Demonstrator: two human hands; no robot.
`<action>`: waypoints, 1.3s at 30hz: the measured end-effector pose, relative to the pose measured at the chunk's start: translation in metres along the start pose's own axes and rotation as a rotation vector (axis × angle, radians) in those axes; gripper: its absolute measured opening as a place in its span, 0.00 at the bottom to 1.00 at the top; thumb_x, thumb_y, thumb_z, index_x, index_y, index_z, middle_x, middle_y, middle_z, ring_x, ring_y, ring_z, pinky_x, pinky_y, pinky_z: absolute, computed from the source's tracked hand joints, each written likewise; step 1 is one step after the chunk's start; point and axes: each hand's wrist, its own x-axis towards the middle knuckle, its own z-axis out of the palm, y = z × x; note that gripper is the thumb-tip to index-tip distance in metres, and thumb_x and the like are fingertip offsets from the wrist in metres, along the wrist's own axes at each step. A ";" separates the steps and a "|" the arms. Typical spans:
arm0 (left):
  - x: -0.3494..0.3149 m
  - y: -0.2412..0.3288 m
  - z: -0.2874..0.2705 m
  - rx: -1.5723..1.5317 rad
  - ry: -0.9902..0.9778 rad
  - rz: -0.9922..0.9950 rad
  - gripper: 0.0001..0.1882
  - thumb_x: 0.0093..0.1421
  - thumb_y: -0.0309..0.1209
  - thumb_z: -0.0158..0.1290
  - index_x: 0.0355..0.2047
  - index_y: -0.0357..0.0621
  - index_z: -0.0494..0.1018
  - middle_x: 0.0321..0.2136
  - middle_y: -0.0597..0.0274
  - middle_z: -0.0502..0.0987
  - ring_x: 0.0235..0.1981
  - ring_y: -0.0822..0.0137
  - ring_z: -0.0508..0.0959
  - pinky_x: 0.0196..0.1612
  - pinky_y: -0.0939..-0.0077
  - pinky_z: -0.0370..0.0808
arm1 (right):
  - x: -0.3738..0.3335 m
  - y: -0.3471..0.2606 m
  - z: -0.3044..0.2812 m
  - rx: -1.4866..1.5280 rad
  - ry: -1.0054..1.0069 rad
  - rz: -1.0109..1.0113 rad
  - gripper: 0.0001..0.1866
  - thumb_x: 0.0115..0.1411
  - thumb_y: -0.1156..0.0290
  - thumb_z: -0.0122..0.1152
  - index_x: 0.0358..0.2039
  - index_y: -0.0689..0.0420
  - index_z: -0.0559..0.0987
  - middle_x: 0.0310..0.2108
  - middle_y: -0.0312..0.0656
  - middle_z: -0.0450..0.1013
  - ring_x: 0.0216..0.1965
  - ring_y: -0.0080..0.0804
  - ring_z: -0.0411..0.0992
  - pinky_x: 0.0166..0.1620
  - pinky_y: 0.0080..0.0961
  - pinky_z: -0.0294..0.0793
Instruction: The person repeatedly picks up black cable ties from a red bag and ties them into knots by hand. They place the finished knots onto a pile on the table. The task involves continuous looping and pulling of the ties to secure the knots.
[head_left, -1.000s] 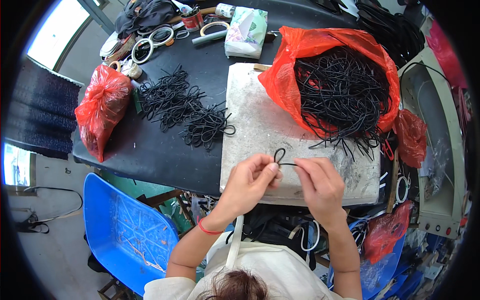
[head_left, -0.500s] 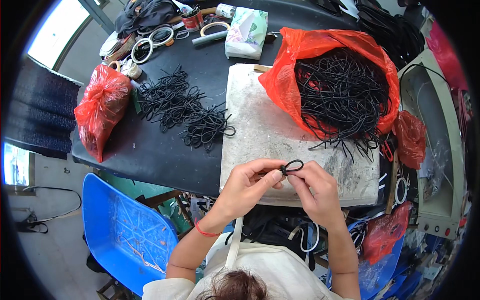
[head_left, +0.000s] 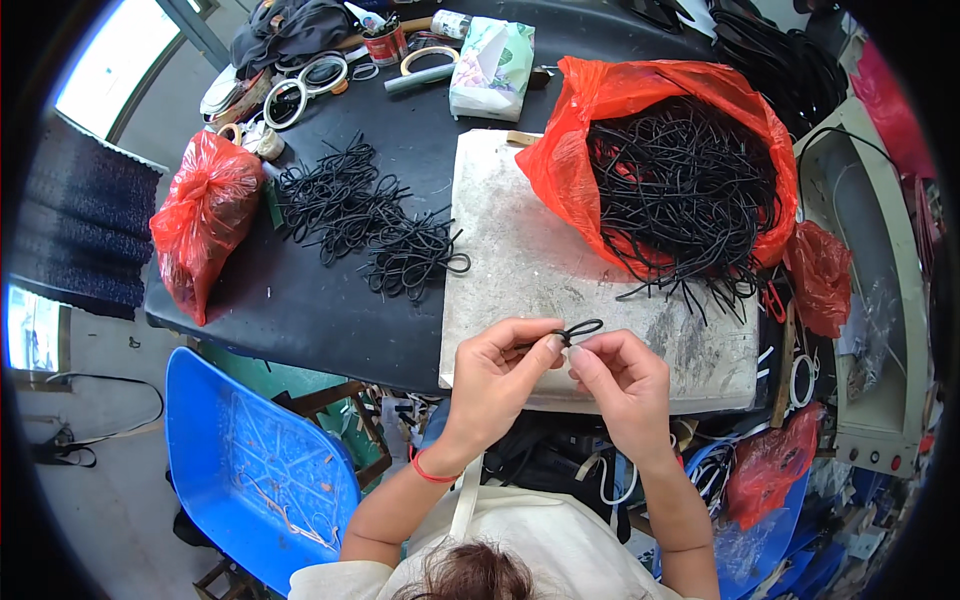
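Note:
Over the near part of a pale, stained board [head_left: 500, 260], my left hand [head_left: 500, 375] pinches a thin black cord [head_left: 583, 328] between thumb and fingers. The cord is bent into a small loop that points right, with what looks like a knot at my left fingertips. My right hand [head_left: 625, 385] has its thumb and fingertips closed together at the cord, just below the loop; how much of it they grip is hard to see. Left of the board lies a heap of looped black cords [head_left: 370, 215]. An open red plastic bag [head_left: 560, 150] full of loose black cords stands at the board's far right.
A tied red bag [head_left: 205, 220] sits at the table's left end. Tape rolls [head_left: 286, 103], a red can [head_left: 385, 45] and a tissue pack [head_left: 492, 75] line the back. A blue plastic tub [head_left: 255, 460] stands below left, and a beige machine casing [head_left: 870, 400] is at the right.
The loop has tilted flatter and looks narrower. My right hand has shifted slightly left and down, its fingertips now by the knot rather than at the loop's side.

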 end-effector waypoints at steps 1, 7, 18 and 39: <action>-0.001 0.000 0.001 -0.020 0.012 0.007 0.11 0.56 0.22 0.52 0.40 0.32 0.73 0.32 0.59 0.76 0.32 0.75 0.75 0.37 0.83 0.73 | 0.000 -0.001 0.002 0.018 0.026 0.018 0.07 0.55 0.74 0.59 0.30 0.64 0.74 0.23 0.36 0.73 0.25 0.14 0.69 0.28 0.11 0.68; -0.002 0.001 -0.001 0.047 -0.013 -0.012 0.10 0.56 0.21 0.52 0.38 0.31 0.74 0.32 0.58 0.76 0.32 0.75 0.75 0.37 0.83 0.73 | 0.007 -0.006 0.005 0.047 0.075 0.069 0.10 0.54 0.72 0.62 0.32 0.62 0.71 0.21 0.36 0.72 0.20 0.12 0.66 0.23 0.09 0.64; -0.003 0.000 0.002 0.316 0.006 0.128 0.09 0.54 0.22 0.53 0.35 0.33 0.75 0.28 0.56 0.78 0.28 0.73 0.77 0.34 0.81 0.74 | 0.009 -0.007 0.000 0.270 -0.063 0.248 0.14 0.55 0.69 0.61 0.37 0.61 0.68 0.19 0.36 0.70 0.16 0.14 0.66 0.15 0.10 0.63; 0.000 0.017 -0.002 0.585 -0.103 0.203 0.15 0.51 0.19 0.54 0.39 0.35 0.64 0.28 0.54 0.76 0.32 0.70 0.77 0.37 0.77 0.74 | 0.017 0.002 -0.005 -0.339 -0.016 -0.223 0.07 0.51 0.71 0.62 0.27 0.60 0.75 0.25 0.33 0.70 0.23 0.15 0.64 0.27 0.13 0.62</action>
